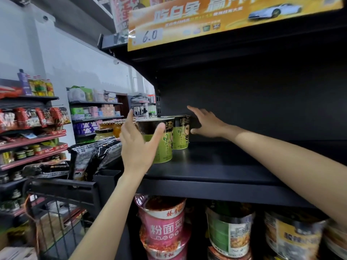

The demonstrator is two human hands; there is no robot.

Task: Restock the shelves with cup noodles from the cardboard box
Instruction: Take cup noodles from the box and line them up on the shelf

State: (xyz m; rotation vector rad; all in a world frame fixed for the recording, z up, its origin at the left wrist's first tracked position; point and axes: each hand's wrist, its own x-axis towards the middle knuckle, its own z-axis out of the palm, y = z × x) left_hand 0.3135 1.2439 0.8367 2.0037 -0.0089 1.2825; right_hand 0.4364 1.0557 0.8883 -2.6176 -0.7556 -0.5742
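Standing at the shelf's [216, 162] nine-o'clock end, two green cups [170, 139] are placed, left hand [139, 145] and right hand [207, 123] flanking them with fingers spread, most shelf unfilled.

Two bare forearms are seen, no sleeves reaching into view on either one. Nothing is worn on the left hand [138, 145] or the right hand [207, 122], so no rings, watch, gloves or bands. Nails are kept short and plain.
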